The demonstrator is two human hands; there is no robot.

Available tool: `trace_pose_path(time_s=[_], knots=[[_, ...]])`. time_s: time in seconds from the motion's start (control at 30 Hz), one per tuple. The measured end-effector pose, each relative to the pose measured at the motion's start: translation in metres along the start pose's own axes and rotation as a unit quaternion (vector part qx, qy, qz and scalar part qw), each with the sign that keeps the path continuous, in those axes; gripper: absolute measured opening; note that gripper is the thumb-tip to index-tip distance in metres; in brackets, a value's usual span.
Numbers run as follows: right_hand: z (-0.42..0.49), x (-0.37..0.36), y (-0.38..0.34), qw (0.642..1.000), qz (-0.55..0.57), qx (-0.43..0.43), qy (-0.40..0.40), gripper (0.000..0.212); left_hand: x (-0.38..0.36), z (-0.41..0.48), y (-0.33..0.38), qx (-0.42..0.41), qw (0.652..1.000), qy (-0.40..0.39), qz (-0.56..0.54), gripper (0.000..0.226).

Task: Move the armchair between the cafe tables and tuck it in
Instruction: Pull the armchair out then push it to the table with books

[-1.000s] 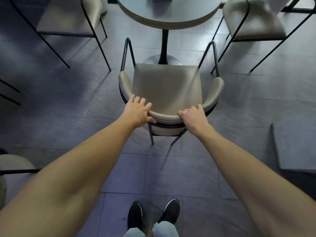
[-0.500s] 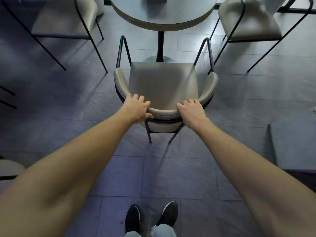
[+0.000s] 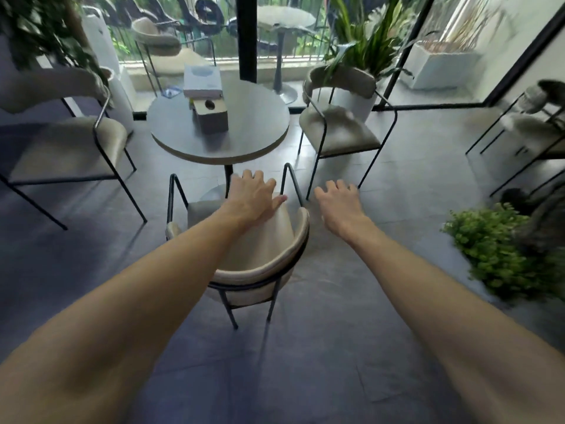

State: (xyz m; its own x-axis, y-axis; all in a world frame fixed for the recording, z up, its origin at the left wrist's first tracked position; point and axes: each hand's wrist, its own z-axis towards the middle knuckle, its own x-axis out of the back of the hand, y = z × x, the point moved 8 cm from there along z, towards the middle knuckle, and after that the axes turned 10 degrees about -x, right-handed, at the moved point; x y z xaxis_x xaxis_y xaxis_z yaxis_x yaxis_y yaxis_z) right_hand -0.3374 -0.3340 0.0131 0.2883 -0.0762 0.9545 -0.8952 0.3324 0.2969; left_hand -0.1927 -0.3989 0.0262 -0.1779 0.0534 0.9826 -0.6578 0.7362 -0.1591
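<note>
The beige armchair (image 3: 263,258) with black metal legs stands in front of me, its seat facing the round grey cafe table (image 3: 253,130). The chair's front sits close to the table's edge and pedestal. My left hand (image 3: 253,194) hovers over the seat with fingers spread and holds nothing. My right hand (image 3: 339,200) is open in the air to the right of the chair, past its right armrest. Neither hand touches the curved backrest.
A box and a small wooden house (image 3: 211,117) sit on the table. Matching armchairs stand left (image 3: 61,148), right (image 3: 339,130) and far right (image 3: 532,117). A green plant (image 3: 495,249) sits on the floor at right. Glass wall and potted plants (image 3: 363,53) behind.
Both hands have let go of the chair's backrest and lifted forward, open. My head has tilted up, so the table top and window come into view.
</note>
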Motion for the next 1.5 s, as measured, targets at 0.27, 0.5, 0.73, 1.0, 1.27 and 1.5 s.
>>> trace_pose_path(time_s=[0.27, 0.5, 0.73, 1.0, 1.27, 1.5], knots=[[0.073, 0.041, 0.125, 0.997, -0.008, -0.047, 0.057, 0.038, 0.088, 0.115, 0.044, -0.017, 0.999, 0.032, 0.018, 0.056], [0.166, 0.038, 0.231, 0.998, -0.011, -0.026, 0.055, 0.036, 0.127, 0.240, 0.091, 0.016, 0.999, 0.027, 0.004, 0.056], [0.260, 0.025, 0.294, 0.998, -0.034, 0.000, 0.061, 0.032, 0.133, 0.342, 0.109, 0.039, 0.999, 0.012, -0.017, 0.054], [0.425, -0.007, 0.334, 0.998, -0.036, 0.021, 0.046, 0.044, 0.134, 0.505, 0.071, 0.060, 0.998, 0.014, -0.031, 0.055], [0.595, -0.023, 0.371, 0.997, -0.037, 0.048, 0.043, 0.036, 0.149, 0.681, 0.033, 0.081, 0.993, 0.036, -0.078, 0.055], [0.738, -0.047, 0.406, 0.994, -0.035, 0.093, 0.049, 0.043, 0.132, 0.816, 0.015, 0.135, 0.987, 0.013, -0.083, 0.052]])
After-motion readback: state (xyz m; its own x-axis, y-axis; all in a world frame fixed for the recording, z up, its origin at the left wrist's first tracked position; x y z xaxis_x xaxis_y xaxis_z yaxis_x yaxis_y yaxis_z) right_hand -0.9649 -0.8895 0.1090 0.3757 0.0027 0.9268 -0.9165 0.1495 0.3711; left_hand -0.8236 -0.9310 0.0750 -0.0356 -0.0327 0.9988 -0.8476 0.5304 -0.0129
